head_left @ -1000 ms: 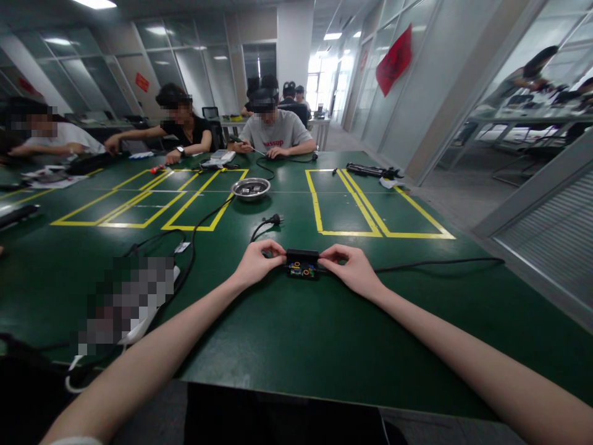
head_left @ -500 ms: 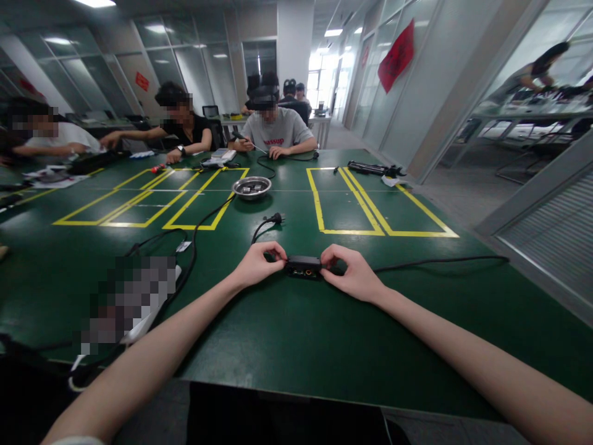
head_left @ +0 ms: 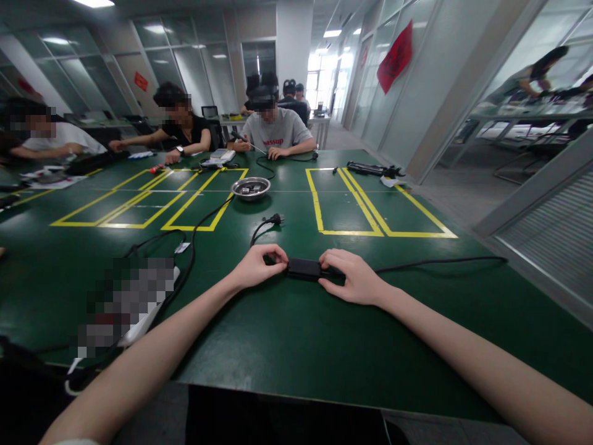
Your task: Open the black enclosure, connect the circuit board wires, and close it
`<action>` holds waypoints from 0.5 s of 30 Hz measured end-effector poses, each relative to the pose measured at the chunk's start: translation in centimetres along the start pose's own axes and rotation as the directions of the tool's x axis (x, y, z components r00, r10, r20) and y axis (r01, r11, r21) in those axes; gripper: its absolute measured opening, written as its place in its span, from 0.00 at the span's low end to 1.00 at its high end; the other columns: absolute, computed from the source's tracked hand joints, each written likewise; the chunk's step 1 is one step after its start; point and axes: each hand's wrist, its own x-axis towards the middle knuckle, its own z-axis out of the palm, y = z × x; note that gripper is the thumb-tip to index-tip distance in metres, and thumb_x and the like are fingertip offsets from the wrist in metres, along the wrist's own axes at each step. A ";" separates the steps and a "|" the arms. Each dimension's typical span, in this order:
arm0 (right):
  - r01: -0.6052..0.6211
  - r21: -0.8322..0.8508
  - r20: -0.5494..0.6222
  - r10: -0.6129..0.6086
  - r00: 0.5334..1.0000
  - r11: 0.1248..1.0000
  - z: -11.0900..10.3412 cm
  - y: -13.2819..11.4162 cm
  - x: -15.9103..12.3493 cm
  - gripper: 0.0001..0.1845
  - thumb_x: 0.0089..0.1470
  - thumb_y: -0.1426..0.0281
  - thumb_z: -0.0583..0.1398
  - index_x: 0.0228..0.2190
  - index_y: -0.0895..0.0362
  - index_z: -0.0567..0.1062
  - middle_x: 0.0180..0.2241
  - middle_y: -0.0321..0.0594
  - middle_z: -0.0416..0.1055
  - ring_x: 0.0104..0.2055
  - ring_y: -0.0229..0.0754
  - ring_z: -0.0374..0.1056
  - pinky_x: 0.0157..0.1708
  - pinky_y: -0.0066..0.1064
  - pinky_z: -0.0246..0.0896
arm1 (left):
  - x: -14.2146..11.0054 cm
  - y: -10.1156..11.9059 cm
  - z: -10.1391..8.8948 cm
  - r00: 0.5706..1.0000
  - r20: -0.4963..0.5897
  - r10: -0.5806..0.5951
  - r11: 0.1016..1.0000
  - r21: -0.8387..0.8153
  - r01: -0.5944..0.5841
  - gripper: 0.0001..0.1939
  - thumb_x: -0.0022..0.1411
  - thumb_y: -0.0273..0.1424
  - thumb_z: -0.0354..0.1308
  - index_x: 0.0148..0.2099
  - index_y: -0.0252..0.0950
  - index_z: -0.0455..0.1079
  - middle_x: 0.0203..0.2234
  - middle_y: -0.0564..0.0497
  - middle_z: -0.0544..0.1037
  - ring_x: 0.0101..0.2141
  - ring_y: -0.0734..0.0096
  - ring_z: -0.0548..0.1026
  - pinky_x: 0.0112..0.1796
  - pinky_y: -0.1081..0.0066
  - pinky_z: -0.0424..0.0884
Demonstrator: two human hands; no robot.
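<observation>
A black power adapter lies flat on the green table in front of me, its dark cover over the circuit board. My left hand pinches the adapter's left end between thumb and fingers. At the opposite end, my right hand grips the right corners, thumb on the near side and fingers on the far side. A black cord runs off to the right from behind my right hand. Beyond my left hand lies a black mains plug on its cord.
A metal bowl with small metal parts stands farther back. Yellow tape marks rectangles on the table. At left is a blurred-out item beside a white edge, with cables around it. Co-workers sit across; one in grey holds a tool.
The adapter's cover has tipped down toward me and now hides the circuit board seen before. My right thumb and fingers have spread to the adapter's near and far corners.
</observation>
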 end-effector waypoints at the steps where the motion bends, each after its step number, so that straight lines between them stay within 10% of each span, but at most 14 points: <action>1: -0.001 -0.012 0.003 0.001 1.000 1.000 0.1 0.0 0.1 0.06 0.58 0.67 0.61 0.32 0.53 0.68 0.37 0.44 0.75 0.37 0.46 0.70 0.37 0.38 0.64 | 0.0 0.0 0.0 1.000 0.009 0.000 1.000 -0.013 0.000 0.05 0.57 0.28 0.63 0.36 0.34 0.79 0.30 0.50 0.81 0.33 0.70 0.76 0.39 0.70 0.72; 15: -0.270 0.151 0.042 0.267 0.963 0.951 1.1 0.5 0.5 0.12 0.58 0.60 0.65 0.39 0.55 0.75 0.43 0.45 0.75 0.44 0.49 0.71 0.46 0.42 0.67 | -0.4 0.3 0.5 0.987 0.110 0.114 0.963 0.233 -0.137 0.16 0.64 0.39 0.63 0.51 0.36 0.76 0.40 0.47 0.77 0.40 0.63 0.76 0.44 0.65 0.72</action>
